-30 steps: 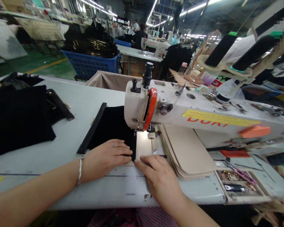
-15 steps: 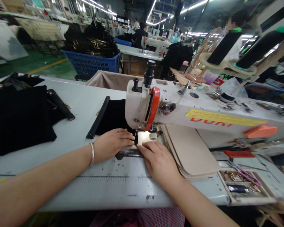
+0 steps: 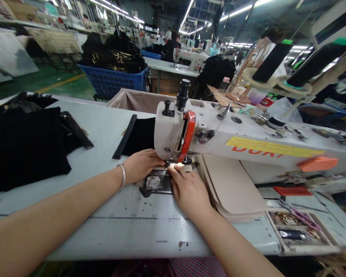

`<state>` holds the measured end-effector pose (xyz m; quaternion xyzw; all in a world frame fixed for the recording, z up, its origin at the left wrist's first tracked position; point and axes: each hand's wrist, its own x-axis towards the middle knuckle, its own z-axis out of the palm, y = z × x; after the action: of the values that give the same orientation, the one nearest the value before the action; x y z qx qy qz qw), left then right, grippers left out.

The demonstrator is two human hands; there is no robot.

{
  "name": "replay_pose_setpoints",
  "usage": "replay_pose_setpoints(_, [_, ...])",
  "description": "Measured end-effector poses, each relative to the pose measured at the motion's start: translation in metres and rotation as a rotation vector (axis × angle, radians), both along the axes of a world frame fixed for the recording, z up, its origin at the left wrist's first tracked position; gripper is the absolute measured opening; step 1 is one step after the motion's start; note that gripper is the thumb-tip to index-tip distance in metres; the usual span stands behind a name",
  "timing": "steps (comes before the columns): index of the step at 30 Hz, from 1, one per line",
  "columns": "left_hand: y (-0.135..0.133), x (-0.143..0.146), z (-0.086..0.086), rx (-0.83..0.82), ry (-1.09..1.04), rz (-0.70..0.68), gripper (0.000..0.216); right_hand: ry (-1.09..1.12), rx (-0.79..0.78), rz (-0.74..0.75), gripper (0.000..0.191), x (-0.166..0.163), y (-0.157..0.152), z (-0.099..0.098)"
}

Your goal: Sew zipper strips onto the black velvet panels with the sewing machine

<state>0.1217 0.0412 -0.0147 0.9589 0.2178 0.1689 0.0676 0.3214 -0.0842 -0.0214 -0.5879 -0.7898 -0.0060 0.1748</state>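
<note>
A white sewing machine (image 3: pixel 219 140) with an orange face guard stands on the grey table (image 3: pixel 103 127). A black fabric piece (image 3: pixel 141 135) with a stiff black strip (image 3: pixel 124 137) along its left edge lies under the machine head. My left hand (image 3: pixel 141 164) lies flat on the fabric just left of the needle, fingers stretched toward the presser foot. My right hand (image 3: pixel 188 190) rests on the plate right below the needle, fingers pressed down at the lit spot. The metal needle plate (image 3: pixel 157 182) shows between my hands.
A stack of tan paper sheets (image 3: pixel 233 186) lies right of the needle. Black fabric (image 3: pixel 23 148) is piled at the table's left. A tray of small metal parts (image 3: pixel 296 227) sits front right. Thread cones (image 3: pixel 269 61) stand behind. A blue basket (image 3: pixel 115 79) and other workers are farther back.
Both hands have slid away from me toward the needle, pushing the black fabric back under the machine head; the metal plate in front is now uncovered.
</note>
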Motion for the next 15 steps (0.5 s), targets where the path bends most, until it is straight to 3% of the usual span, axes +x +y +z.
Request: replay_pose_setpoints(15, [0.0014,-0.0030,-0.0048,-0.028,0.004,0.033,0.035,0.030,0.014,-0.014,0.035,-0.0016,-0.0001,0.0032])
